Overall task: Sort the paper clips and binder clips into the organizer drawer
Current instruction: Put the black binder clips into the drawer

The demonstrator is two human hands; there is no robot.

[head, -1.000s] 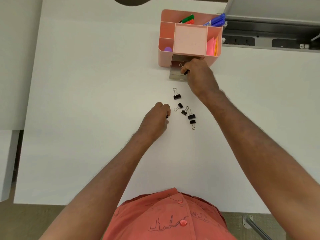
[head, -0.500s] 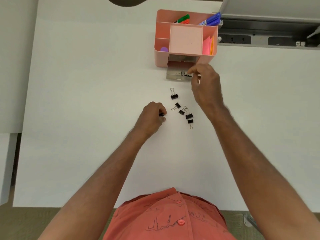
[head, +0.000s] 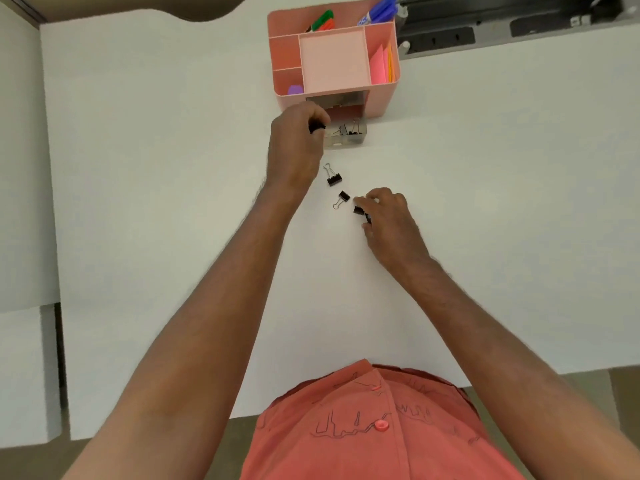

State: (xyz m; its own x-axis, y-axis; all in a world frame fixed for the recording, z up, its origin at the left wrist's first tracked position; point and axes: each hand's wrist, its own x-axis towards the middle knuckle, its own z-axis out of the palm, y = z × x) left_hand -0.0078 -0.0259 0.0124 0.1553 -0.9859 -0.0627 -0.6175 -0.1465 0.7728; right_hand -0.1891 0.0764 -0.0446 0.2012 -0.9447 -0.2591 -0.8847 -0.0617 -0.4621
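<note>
The fingers (head: 317,128) of the left hand (head: 294,150) are pinched together on a small black binder clip, held just at the left edge of the open drawer (head: 344,142), which sticks out of the front of the pink organizer (head: 381,98) toward the person. The drawer lies immediately to the right of those fingers, so a short sideways carry would put the clip over it; a few clips (head: 348,129) already sit inside. The right hand (head: 388,216) is down on the counter (head: 173,168) with its fingers curled around one or two black clips (head: 359,211), though the hand covers them too much to tell whether it really grips them. Two more binder clips lie loose between the hands: one (head: 333,178) with its wire handle pointing away toward the drawer, another (head: 342,199) angled with its handle toward the person. No paper clips can be made out, and the drawer's left part is hidden behind the left hand.
</note>
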